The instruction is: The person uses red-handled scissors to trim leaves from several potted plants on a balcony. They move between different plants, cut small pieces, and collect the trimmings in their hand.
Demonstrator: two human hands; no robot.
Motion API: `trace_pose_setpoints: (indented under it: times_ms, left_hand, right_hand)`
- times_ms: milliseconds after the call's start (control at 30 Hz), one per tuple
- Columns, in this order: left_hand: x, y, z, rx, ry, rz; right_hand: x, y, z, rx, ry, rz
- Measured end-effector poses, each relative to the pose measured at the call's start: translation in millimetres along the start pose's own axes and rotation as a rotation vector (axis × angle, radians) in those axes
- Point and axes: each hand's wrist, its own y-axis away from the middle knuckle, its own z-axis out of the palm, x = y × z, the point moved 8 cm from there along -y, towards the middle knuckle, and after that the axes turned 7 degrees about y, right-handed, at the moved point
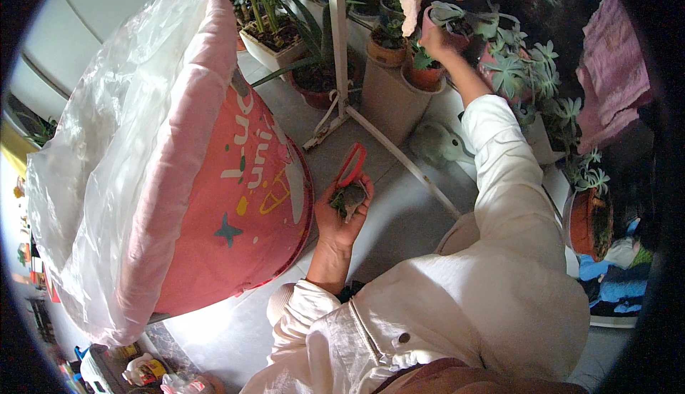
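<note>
My left hand is turned palm up near the middle, fingers curled round a clump of green and grey plant trimmings. A red loop, like a tool's handle, sticks up from the same hand; the rest of that tool is hidden. Farther off at the upper right, my right hand grips the rim of a pink flowerpot with a pale succulent in it. Just below that hand stands a terracotta pot with a small green plant.
A large pink padded tub lined with clear plastic fills the left. White metal rack legs stand on the tiled floor ahead. Potted plants line the back, grey-green succulents the right. A tilted terracotta pot is beside my right side.
</note>
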Motion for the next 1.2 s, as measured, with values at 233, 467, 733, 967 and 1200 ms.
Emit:
trace_pose_setpoints:
  times_ms: [233,467,733,967,1200]
  left_hand:
    - [-1,-4,-6,0.007,-0.003,-0.028]
    - [1,-2,-9,0.004,-0.063,-0.023]
    - [3,-11,-18,-0.01,-0.283,0.0]
    - [-1,-15,-21,-0.051,-0.268,0.012]
    - [3,-15,-38,0.056,-0.251,-0.021]
  right_hand:
    - [-13,59,-7,-0.418,-1.195,0.065]
    - [-10,133,-49,-0.579,-1.387,0.036]
    - [75,199,-92,-0.529,-1.331,0.053]
    - [199,227,-124,-0.05,-1.206,0.211]
    - [339,280,-132,0.365,-0.918,0.611]
